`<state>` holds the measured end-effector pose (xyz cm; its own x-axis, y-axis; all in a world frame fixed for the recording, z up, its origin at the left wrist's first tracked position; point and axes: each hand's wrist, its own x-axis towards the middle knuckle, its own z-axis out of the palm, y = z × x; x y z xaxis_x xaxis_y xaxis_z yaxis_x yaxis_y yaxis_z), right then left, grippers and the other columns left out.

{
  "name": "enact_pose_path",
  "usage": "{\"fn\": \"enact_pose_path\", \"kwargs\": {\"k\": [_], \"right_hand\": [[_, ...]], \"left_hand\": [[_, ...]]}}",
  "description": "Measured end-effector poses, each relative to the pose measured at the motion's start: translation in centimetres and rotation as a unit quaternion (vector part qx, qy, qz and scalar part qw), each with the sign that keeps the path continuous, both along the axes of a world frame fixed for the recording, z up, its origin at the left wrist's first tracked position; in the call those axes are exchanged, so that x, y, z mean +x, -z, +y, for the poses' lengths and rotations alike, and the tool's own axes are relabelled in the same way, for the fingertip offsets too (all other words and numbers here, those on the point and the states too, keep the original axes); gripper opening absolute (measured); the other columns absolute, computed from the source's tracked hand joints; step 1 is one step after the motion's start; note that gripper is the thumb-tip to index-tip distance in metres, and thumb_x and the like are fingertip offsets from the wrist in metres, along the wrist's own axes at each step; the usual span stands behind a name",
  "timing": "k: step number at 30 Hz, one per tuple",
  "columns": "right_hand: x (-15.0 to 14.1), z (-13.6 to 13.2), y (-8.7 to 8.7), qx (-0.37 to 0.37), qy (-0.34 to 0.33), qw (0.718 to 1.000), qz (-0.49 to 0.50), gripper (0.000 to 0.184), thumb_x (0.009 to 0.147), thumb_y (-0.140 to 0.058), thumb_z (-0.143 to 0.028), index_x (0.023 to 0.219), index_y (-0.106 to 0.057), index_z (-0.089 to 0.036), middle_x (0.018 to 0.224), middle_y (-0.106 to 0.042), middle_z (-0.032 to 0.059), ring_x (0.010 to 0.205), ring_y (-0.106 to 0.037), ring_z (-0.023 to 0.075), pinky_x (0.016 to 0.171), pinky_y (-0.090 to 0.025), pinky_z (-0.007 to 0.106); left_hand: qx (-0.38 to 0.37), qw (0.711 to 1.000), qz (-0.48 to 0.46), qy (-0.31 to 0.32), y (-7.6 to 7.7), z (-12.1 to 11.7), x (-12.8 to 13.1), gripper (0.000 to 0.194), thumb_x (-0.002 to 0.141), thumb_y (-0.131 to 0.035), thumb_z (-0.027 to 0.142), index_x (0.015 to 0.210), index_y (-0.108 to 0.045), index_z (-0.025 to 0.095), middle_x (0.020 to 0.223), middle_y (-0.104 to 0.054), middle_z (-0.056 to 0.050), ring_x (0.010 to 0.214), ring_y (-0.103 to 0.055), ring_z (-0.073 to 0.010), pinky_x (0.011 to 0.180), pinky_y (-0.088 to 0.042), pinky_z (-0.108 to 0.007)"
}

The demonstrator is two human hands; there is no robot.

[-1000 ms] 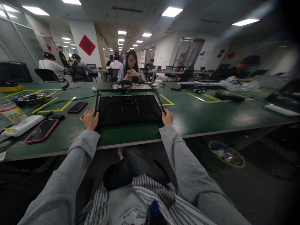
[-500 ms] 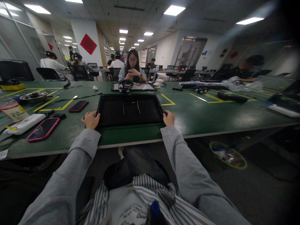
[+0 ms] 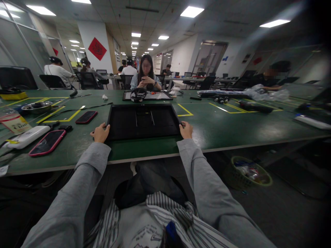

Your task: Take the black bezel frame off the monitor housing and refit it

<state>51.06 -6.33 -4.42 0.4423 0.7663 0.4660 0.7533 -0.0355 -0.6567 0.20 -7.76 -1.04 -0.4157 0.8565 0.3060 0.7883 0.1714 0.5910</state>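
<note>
A flat black rectangular panel with a thin black frame [image 3: 143,121] lies on the green table [image 3: 232,127] in front of me. My left hand [image 3: 100,132] grips its near left corner, fingers curled on the frame edge. My right hand [image 3: 186,130] grips the near right corner the same way. The frame sits down flat around the panel.
Left of the panel lie a red-cased phone [image 3: 47,143], a second phone [image 3: 86,117], a white case [image 3: 28,135] and a metal bowl [image 3: 36,107]. A headset [image 3: 138,94] rests on another panel beyond. A person sits opposite, others further off. A green waste basket [image 3: 248,171] stands on the floor to the right.
The thin frame, raised at its far edge a second ago, has come down flat onto the panel. Both hands stay at the near corners.
</note>
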Motion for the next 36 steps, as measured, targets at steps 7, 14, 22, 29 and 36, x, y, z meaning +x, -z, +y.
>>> {"fn": "enact_pose_path", "kwargs": {"k": [7,14,22,29,36], "right_hand": [[-2.0,-1.4,-2.2,0.066,0.061,0.996,-0.024,0.042,0.09,-0.039,-0.016,0.12,-0.068,-0.015,0.124,-0.067,0.0185,0.124,-0.049,0.035,0.107,-0.04,0.051],[-16.6,-2.5,-3.7,0.057,-0.14,0.984,-0.089,0.038,0.099,-0.04,-0.02,0.126,-0.066,-0.019,0.128,-0.065,0.0152,0.125,-0.05,0.0317,0.108,-0.042,0.049],[-25.8,-3.8,-3.2,-0.112,-0.189,0.944,-0.248,0.066,0.1,-0.051,-0.021,0.162,-0.032,-0.007,0.161,-0.039,0.03,0.152,-0.034,0.0393,0.119,-0.033,0.052],[-21.2,-2.9,-3.2,-0.154,-0.151,0.942,-0.257,0.065,0.1,-0.042,-0.012,0.164,-0.035,-0.021,0.163,-0.04,0.0251,0.153,-0.034,0.041,0.116,-0.035,0.055],[-11.9,0.5,-2.9,-0.166,-0.091,0.946,-0.263,0.061,0.103,-0.047,-0.03,0.163,-0.036,-0.033,0.157,-0.045,0.0209,0.145,-0.042,0.0394,0.111,-0.039,0.054]], "left_hand": [[-0.053,0.998,0.01,0.034,-0.2,0.4,-0.5,0.049,0.1,-0.051,0.048,0.136,-0.07,0.021,0.135,-0.07,-0.017,0.134,-0.058,-0.041,0.114,-0.037,-0.061],[-0.072,0.985,-0.038,0.15,-1.5,3.3,6.1,0.037,0.095,-0.064,0.047,0.112,-0.08,0.019,0.127,-0.073,-0.02,0.135,-0.057,-0.0447,0.118,-0.025,-0.064],[-0.026,0.942,-0.189,0.275,-0.6,6.1,7.6,0.071,0.094,-0.047,0.075,0.11,-0.079,0.013,0.12,-0.077,-0.016,0.12,-0.068,-0.0315,0.107,-0.047,-0.041],[0.037,0.881,-0.383,0.276,2.5,4.0,1.4,0.077,0.085,-0.059,0.078,0.113,-0.075,0.009,0.118,-0.076,-0.02,0.09,-0.072,-0.0236,0.087,-0.055,-0.04],[0.022,0.858,-0.424,0.287,2.8,4.3,1.2,0.068,0.085,-0.067,0.072,0.111,-0.076,0.01,0.11,-0.077,-0.017,0.086,-0.071,-0.021,0.084,-0.052,-0.036]]}}
